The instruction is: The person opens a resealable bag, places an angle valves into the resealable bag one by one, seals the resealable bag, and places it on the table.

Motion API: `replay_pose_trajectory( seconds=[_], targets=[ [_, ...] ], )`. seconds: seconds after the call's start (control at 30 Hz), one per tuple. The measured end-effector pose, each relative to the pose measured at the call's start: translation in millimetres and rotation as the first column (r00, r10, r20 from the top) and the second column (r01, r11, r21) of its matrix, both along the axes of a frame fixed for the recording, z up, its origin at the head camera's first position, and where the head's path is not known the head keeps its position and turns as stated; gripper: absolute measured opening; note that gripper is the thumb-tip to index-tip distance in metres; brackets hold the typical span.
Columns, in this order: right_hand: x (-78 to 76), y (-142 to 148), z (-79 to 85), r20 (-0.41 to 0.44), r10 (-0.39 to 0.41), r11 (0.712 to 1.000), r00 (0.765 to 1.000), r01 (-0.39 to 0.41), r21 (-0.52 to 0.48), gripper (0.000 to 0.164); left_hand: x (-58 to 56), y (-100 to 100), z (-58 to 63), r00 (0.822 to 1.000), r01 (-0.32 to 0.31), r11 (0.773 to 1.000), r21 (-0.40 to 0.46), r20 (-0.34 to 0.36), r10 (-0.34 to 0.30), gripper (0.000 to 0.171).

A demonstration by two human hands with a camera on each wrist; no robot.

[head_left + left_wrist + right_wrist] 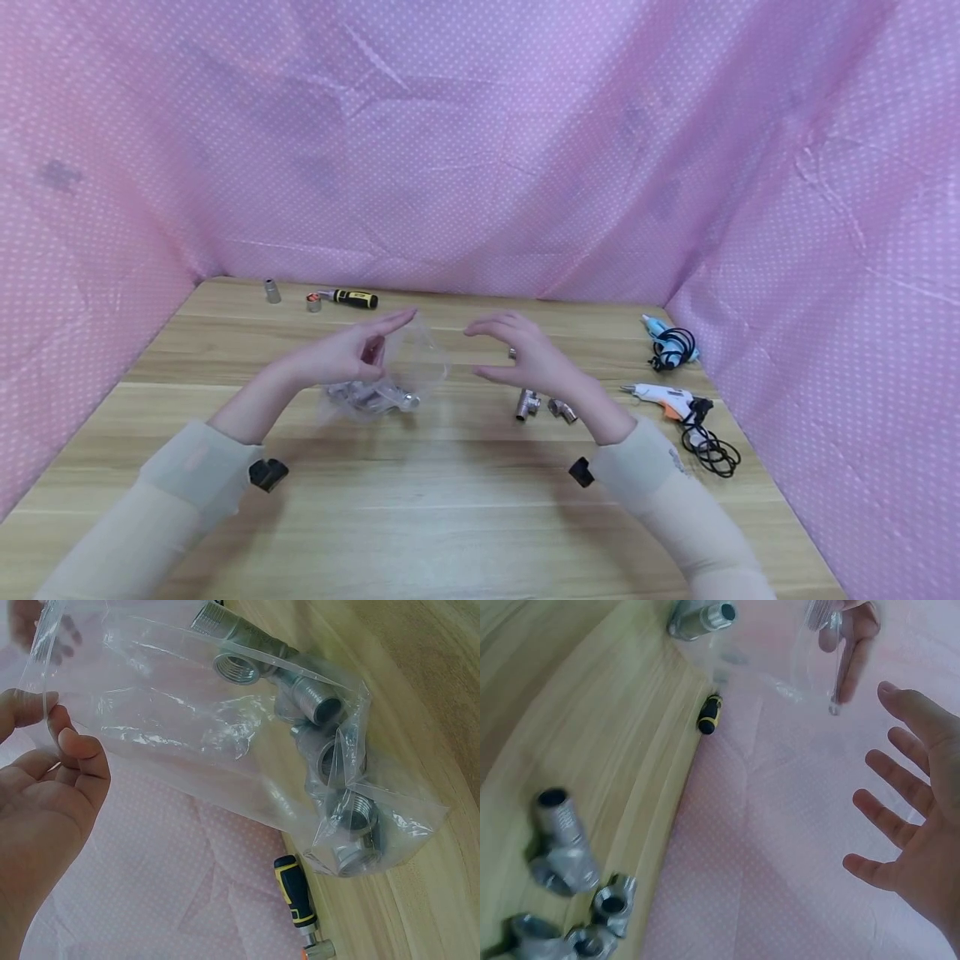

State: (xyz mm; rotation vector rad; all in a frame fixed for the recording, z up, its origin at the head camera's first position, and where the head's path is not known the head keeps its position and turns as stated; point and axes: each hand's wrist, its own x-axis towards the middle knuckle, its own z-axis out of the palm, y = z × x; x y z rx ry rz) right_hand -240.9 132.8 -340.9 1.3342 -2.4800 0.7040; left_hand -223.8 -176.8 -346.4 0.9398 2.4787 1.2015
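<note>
Both arms (183, 471) reach forward: left hand (337, 360) pinches a clear bag (176, 712), right hand (531, 360) hovers nearby, fingers (896, 780) spread.

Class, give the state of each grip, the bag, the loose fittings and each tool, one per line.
Clear bag: holding metal fittings
Left grip: pinching the bag's edge
Right grip: open, empty
Loose fittings: outside the bag
Screwdriver: lying down
Blue glue gun: cord bundled
White glue gun: cord loosely coiled
</note>
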Motion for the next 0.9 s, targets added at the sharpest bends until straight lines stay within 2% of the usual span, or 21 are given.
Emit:
replay_pose_trajectory(
  seconds=[0.2, 0.47, 0.57, 0.73, 0.9],
  targets=[
    [4.7, 28, -16.1, 0.061, -0.043, 0.998, 0.997, 0.04, 0.048, 0.056, -0.2, 0, -0.5, 1.0, -0.001, 1.0, -0.011, -0.008, 0.001, 0.093],
    [7.8, 60, -54.9, 0.077, -0.121, 0.984, 0.99, 0.109, 0.144, 0.069, 1.7, 0, -0.5, 1.0, -0.007, 1.0, -0.028, -0.028, 0.006, 0.092],
    [7.8, 70, -68.5, 0.11, -0.135, 0.98, 0.985, 0.116, 0.163, 0.071, 2.7, -1, -1.1, 0.999, -0.017, 0.999, -0.035, -0.03, 0.016, 0.093],
    [2.3, 81, -85.3, 0.17, -0.164, 0.97, 0.972, 0.128, 0.209, 0.072, 3.0, -2, -2.5, 1.0, -0.028, 0.999, -0.038, -0.016, 0.027, 0.094],
    [-6.9, 89, -94.7, 0.192, -0.193, 0.953, 0.962, 0.137, 0.272, 0.072, 2.6, -2, -2.4, 0.999, -0.034, 0.999, -0.037, -0.016, 0.033, 0.095]
  ],
)
